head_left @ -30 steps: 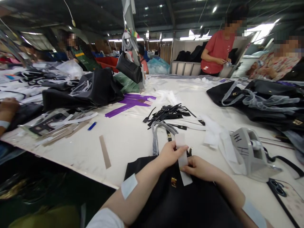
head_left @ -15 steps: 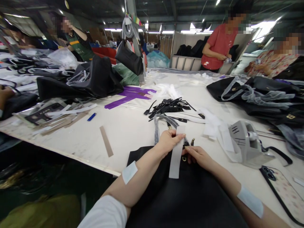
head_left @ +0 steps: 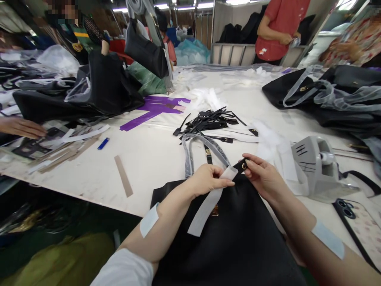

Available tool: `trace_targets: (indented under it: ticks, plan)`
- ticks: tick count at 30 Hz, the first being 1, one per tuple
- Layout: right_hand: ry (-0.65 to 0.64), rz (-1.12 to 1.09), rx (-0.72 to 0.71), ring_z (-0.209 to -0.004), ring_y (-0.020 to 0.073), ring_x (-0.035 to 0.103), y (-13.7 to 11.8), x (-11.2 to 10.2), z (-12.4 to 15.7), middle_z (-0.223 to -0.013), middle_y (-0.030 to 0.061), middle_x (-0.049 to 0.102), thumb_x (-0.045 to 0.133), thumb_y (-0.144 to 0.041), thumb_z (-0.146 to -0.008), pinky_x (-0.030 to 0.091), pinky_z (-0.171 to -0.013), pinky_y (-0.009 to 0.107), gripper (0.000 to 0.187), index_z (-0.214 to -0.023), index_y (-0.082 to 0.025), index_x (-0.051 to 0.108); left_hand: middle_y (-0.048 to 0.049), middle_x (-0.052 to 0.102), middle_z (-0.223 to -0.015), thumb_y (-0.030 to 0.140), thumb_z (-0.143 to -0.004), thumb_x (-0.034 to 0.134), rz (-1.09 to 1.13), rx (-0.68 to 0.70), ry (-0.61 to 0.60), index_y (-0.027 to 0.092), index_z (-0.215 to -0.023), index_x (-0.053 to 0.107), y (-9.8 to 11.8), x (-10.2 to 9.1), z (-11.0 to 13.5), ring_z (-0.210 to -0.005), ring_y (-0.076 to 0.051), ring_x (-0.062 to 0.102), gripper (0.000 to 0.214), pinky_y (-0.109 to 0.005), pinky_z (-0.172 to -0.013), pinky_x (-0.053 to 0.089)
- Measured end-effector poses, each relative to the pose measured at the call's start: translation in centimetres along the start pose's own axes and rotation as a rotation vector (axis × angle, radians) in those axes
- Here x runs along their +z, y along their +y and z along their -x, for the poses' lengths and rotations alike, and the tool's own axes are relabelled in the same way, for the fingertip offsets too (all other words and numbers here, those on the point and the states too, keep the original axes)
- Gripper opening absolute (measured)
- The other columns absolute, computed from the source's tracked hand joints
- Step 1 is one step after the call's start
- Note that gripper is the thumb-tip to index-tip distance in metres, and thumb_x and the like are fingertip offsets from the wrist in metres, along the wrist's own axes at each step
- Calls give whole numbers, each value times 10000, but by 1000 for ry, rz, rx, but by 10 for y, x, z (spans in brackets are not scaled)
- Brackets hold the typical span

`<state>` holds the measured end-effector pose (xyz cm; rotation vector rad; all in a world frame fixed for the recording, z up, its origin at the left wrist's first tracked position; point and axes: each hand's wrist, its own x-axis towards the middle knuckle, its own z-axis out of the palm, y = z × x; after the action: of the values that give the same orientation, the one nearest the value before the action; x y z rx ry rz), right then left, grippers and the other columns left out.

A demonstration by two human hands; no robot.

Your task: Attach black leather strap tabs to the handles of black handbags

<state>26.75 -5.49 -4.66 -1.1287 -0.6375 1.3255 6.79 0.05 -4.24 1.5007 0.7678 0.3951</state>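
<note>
White strip (head_left: 204, 212) held over the far part of a black bag (head_left: 238, 234), its upper end against a black tab (head_left: 239, 167) with a gold fitting. The left hand (head_left: 208, 180) pinches the strip between thumb and fingers; the right hand (head_left: 263, 174) pinches the tab's free end. Beyond, on the white table (head_left: 154, 159), a film-wrapped handle (head_left: 214, 147) and heaped black straps (head_left: 208, 122). Right: tape dispenser (head_left: 306, 159); nearer, a phone (head_left: 364, 226). Left: beige strip (head_left: 123, 176).
</note>
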Motion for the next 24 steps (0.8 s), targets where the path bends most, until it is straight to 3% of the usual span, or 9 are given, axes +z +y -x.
trace_targets:
  ticks: [4, 8, 14, 24]
  plan:
    - [30, -143, 56, -554, 78, 524, 10, -11, -6, -747, -25, 601, 825, -289, -654, 449, -486, 185, 314, -921, -232, 669, 50, 393, -558, 571, -636, 715, -138, -100, -145, 130, -641, 584, 0, -1, 0, -535, -73, 318, 460, -217, -480, 235]
    - [2, -174, 81, -557, 86, 529, 14, -16, -4, -724, -26, 592, 820, -295, -660, 454, -492, 193, 306, -917, -234, 667, 47, 403, -560, 593, -644, 697, -203, -138, -196, 131, -641, 581, -4, 3, -5, -537, -76, 318, 477, -218, -472, 233]
    - [-6, -197, 95, -537, 82, 518, 17, -18, -4, -704, -20, 596, 822, -293, -659, 443, -482, 184, 327, -931, -218, 656, 45, 409, -575, 596, -644, 700, -205, -162, -179, 138, -642, 561, -8, 2, -9, -554, -81, 331, 478, -215, -489, 251]
    - [-47, 6, 22, -510, 105, 497, 24, -21, -7, -568, -38, 562, 825, -357, -665, 385, -479, 203, 351, -917, -214, 626, 60, 343, -518, 628, -625, 691, -265, -112, -111, 164, -559, 465, -5, 2, -11, -515, -79, 288, 520, -224, -460, 208]
